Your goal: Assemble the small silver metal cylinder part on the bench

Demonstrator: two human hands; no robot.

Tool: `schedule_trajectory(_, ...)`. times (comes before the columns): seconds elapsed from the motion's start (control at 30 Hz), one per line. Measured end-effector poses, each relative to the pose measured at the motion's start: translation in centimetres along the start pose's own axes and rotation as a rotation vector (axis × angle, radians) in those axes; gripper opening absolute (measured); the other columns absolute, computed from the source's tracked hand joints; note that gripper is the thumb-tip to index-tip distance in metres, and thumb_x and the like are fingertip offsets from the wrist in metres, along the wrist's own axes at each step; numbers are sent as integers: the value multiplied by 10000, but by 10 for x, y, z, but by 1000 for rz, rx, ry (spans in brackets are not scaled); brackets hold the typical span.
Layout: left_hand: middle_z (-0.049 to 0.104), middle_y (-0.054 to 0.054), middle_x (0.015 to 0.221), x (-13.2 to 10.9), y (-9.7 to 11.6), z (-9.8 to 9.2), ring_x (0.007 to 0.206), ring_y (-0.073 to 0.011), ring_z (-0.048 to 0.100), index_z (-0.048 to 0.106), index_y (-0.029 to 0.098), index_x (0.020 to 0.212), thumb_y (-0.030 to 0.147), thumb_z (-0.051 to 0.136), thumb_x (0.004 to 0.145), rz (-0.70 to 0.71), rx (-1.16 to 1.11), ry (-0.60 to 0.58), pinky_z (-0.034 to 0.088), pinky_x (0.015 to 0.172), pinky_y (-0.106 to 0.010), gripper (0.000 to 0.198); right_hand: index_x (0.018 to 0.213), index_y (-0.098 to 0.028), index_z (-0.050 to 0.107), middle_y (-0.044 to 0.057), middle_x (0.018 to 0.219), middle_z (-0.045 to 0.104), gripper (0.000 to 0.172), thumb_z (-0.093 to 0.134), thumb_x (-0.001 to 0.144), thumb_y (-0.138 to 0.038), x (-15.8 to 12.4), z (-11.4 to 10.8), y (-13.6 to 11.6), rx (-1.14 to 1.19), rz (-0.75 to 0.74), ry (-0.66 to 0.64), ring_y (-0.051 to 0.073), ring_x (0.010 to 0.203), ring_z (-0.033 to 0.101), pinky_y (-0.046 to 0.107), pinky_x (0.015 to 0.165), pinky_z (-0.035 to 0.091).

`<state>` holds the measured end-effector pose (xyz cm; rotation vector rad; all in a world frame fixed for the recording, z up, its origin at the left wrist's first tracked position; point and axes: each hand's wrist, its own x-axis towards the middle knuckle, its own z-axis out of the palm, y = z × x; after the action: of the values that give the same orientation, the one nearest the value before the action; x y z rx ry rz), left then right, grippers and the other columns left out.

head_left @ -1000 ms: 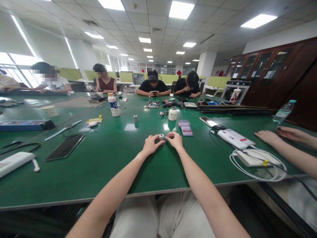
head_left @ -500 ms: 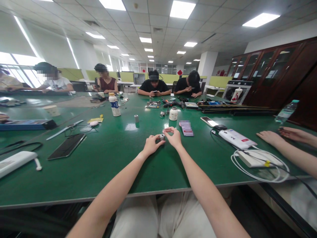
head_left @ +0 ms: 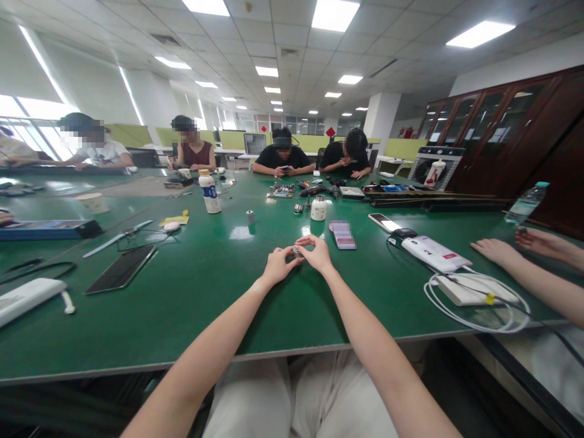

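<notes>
At the centre of the frame, the left hand [head_left: 277, 265] curls thumb and fingers round a small metal cylinder [head_left: 296, 252] on the green table [head_left: 205, 316]. The right hand [head_left: 319, 255], fingers bent, reaches its top; whether it pinches anything is unclear.

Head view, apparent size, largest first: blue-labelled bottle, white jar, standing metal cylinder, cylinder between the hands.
1. Blue-labelled bottle
2. White jar
3. Unranked: standing metal cylinder and held cylinder; the latter is nearer and partly hidden by fingers.
</notes>
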<state>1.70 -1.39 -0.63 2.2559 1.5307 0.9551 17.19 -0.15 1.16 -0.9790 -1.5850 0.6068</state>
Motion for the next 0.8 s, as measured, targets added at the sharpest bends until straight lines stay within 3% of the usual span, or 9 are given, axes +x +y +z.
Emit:
schedule_trajectory(0.23,757,-28,998,0,0,0,1005,-258,604,663,271,1192,467,639,856,1,-6,1,471,912,-386,390,897,-209,684,14,751,742,228,740,739,-363,0,-2,2,-75,35,77,203,773,714,350,798,546)
schedule_trajectory(0.47,757,-27,989,0,0,0,1001,-257,612,662,272,1199,461,648,852,-8,2,3,474,904,-376,396,857,-215,689,20,821,759,111,705,756,-257,-1,-1,2,-50,0,14,202,824,728,356,838,546)
schedule_trajectory(0.67,756,-20,1050,0,1,0,1004,-248,607,655,276,1212,454,654,851,-5,-12,-2,458,931,-383,402,821,-219,678,30,800,761,130,723,749,-317,3,-1,2,-19,-15,106,216,814,733,368,849,557)
schedule_trajectory(0.8,757,-25,1057,-1,1,0,1029,-254,604,646,278,1236,465,647,855,-12,-18,-2,449,954,-396,425,796,-212,666,43,807,768,137,722,748,-327,4,-7,16,-57,59,177,224,808,741,360,822,566)
